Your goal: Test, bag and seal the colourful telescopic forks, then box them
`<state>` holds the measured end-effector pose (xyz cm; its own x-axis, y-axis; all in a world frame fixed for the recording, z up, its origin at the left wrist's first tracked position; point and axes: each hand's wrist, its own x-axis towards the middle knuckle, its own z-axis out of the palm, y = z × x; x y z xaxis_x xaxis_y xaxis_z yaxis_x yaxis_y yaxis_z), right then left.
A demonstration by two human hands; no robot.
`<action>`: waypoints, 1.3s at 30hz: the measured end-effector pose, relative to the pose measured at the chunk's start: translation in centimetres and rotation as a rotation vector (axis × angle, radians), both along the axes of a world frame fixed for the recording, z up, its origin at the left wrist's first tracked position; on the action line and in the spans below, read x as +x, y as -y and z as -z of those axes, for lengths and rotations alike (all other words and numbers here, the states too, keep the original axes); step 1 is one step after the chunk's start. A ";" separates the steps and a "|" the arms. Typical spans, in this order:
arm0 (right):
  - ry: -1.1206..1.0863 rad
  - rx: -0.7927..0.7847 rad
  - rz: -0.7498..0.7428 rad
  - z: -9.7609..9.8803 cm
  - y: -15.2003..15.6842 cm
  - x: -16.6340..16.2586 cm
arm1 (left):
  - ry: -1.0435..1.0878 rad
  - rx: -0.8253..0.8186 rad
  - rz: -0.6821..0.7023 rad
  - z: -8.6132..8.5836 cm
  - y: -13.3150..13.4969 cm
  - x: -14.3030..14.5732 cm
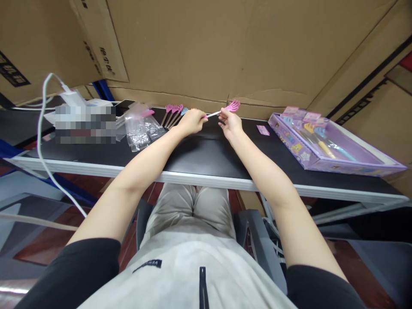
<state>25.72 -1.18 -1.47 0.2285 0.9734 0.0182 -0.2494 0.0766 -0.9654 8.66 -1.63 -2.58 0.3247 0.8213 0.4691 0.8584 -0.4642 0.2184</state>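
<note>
A pink back scratcher (232, 106) with a thin pale metal rod is stretched between my two hands above the black desk. My left hand (192, 122) is closed around its handle end. Near the clawed pink head, the fingers of my right hand (231, 123) pinch the rod. Beyond my left wrist lie several more back scratchers (174, 112), with pink and blue heads. Clear plastic bags (139, 128) rest left of them. To the right of my right hand, a small purple card (263, 130) lies flat on the desk.
A purple display box (352, 150) on the right holds packaged back scratchers with yellow and blue heads. At the left, a white charger (73, 98) with a cable stands by a blurred-out item. Cardboard (206, 51) walls the back. The desk's pale front edge (206, 180) runs above my lap.
</note>
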 end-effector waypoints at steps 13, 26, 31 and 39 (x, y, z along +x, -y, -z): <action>0.030 0.036 0.002 0.1 -1.3 0.3 | 0.031 0.008 0.017 0.0 -1.5 -0.9; -0.047 0.063 0.096 -1.1 -4.2 3.5 | 0.086 0.001 0.008 -0.6 -2.1 -1.8; -0.061 0.053 0.183 -1.8 -5.1 7.2 | 0.114 -0.017 -0.042 -0.6 -2.2 -3.2; -0.131 -0.001 0.323 -2.9 -4.3 8.8 | 0.125 0.010 -0.037 -0.4 -2.7 -3.8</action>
<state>34.55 3.11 1.38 0.5253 0.8503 -0.0326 -0.3339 0.1708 -0.9270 4.82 1.05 -2.17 0.2326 0.8269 0.5120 0.8416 -0.4350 0.3202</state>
